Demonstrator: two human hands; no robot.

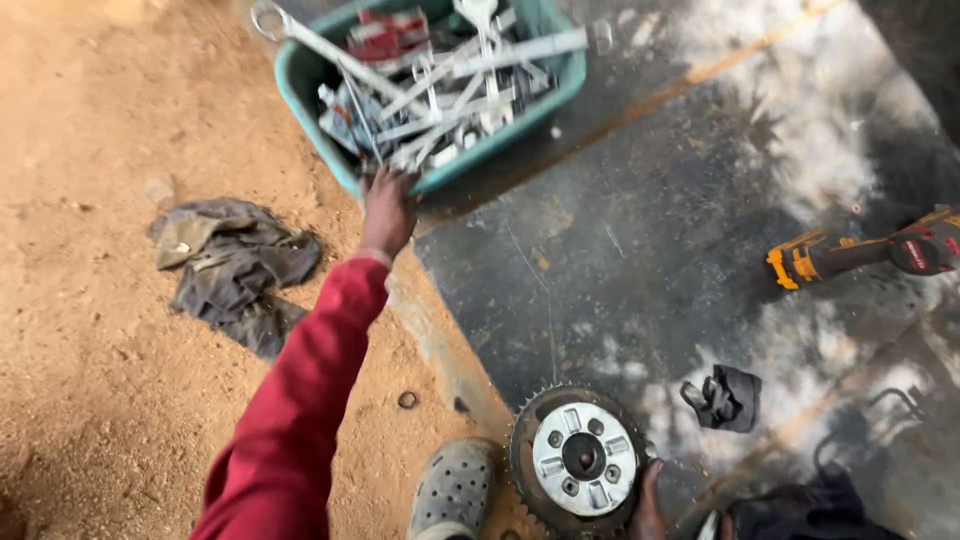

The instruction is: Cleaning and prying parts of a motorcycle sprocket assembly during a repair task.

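The left hand [386,212] reaches far forward on a red sleeve [300,390] to the near rim of a teal tub [300,80] heaped with wrenches [440,80]. Its fingers point into the tub at the near edge, but whether the grip is spread or pinching a tool cannot be told from here. The tub straddles the line where bare dirt [90,330] on the left meets a dark slab [640,230] on the right. Open dirt lies left of the arm, broken only by a crumpled grey rag [235,270] and a small ring [407,400]. Near the viewer a toothed sprocket [580,460] rests on the slab's edge beside a grey clog [455,490]. The right hand [648,500] touches the sprocket's near right rim, grip mostly hidden. A power tool [860,252] lies far right, a black glove [722,398] between.
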